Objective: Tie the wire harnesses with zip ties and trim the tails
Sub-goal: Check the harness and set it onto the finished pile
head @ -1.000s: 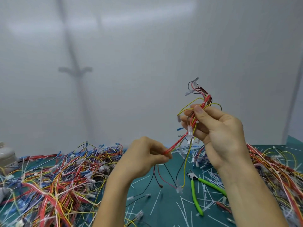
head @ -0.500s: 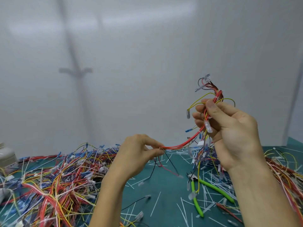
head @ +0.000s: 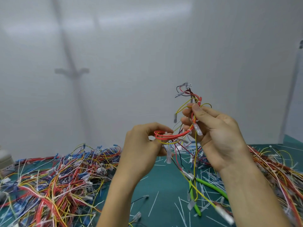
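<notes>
I hold one wire harness (head: 178,135) of red, yellow and black wires in the air above the green mat. My right hand (head: 218,136) grips its upper part between thumb and fingers, with connectors sticking up above the fist. My left hand (head: 144,145) pinches the lower end, where the red wires bend into a loop. Loose yellow and black ends with clear connectors hang down between my hands. Green-handled cutters (head: 208,192) lie on the mat below my right wrist.
A big tangle of harnesses (head: 54,181) covers the mat at the left. Another heap (head: 275,167) lies at the right behind my right forearm. Cut white zip-tie tails (head: 154,203) are scattered over the green mat (head: 164,181). A white wall stands close behind.
My left hand has risen and folded the red wires back into a loop toward my right hand. The right hand came slightly left and lower, still gripping the harness.
</notes>
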`<state>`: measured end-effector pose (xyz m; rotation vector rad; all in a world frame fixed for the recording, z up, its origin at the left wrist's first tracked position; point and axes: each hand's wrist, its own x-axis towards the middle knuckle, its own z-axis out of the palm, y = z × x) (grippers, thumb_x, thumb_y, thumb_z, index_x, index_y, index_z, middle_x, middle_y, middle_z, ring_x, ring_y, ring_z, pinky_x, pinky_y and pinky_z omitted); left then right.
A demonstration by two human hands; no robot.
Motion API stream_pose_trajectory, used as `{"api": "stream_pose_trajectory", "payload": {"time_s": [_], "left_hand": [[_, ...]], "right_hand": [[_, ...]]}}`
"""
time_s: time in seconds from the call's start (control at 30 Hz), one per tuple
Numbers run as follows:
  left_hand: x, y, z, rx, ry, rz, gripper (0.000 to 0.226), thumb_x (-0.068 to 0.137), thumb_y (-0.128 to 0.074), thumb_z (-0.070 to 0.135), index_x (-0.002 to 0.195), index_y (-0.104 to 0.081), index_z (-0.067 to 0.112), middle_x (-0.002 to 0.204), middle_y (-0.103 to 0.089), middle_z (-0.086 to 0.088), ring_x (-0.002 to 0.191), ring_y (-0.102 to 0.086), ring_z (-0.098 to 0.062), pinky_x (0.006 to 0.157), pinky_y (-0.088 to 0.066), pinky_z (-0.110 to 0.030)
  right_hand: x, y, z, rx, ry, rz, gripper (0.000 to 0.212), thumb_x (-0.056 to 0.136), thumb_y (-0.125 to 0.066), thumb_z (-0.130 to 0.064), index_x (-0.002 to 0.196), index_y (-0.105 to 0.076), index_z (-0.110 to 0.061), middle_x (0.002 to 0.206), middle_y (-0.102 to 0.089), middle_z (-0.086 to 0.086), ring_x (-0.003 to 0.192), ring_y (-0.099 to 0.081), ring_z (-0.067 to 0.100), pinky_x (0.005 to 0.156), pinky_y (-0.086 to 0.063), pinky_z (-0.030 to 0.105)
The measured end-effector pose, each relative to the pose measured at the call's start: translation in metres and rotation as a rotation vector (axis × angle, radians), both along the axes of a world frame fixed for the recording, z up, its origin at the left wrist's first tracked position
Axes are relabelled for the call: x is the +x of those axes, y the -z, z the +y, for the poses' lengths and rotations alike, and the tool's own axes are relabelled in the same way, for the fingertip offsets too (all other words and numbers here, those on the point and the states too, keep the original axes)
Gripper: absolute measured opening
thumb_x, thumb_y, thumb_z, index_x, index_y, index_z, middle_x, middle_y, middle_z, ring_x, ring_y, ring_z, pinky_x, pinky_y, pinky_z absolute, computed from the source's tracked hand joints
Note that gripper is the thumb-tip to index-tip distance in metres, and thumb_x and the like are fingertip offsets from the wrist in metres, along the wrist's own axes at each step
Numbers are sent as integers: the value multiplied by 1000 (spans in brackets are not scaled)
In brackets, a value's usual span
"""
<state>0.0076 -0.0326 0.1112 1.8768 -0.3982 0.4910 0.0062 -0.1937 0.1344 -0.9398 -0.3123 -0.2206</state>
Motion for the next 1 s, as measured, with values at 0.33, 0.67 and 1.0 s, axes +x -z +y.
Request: {"api": "stream_pose_trajectory", "payload": {"time_s": [0.33, 0.67, 1.0], "left_hand": [[-1, -2, 9, -238, 108, 197, 14, 87, -70, 11, 76, -76, 7, 69, -73, -3, 62, -71, -15, 63, -60, -29], [1, -5, 5, -633, 105, 152, 13, 65, -72, 17, 73, -75, 7, 65, -70, -4, 60, -70, -12, 58, -55, -16], [3, -6, 14, -667, 192, 169, 13, 68, -71, 22, 72, -80, 15, 74, -74, -1, 65, -70, -10, 61, -55, -16]], "right_hand": [[3, 3, -1, 79, 30, 27, 13, 92, -59, -11, 86, -68, -4, 72, -74, 2, 61, -71, 11, 51, -54, 19], [7, 8, 4, 69, -5, 46, 18, 95, -57, -9, 83, -69, -2, 71, -74, 3, 63, -72, 11, 54, -55, 19], [10, 10, 4, 60, -5, 80, 12, 93, -58, -7, 87, -68, -1, 72, -73, 5, 59, -70, 12, 52, -55, 20]]}}
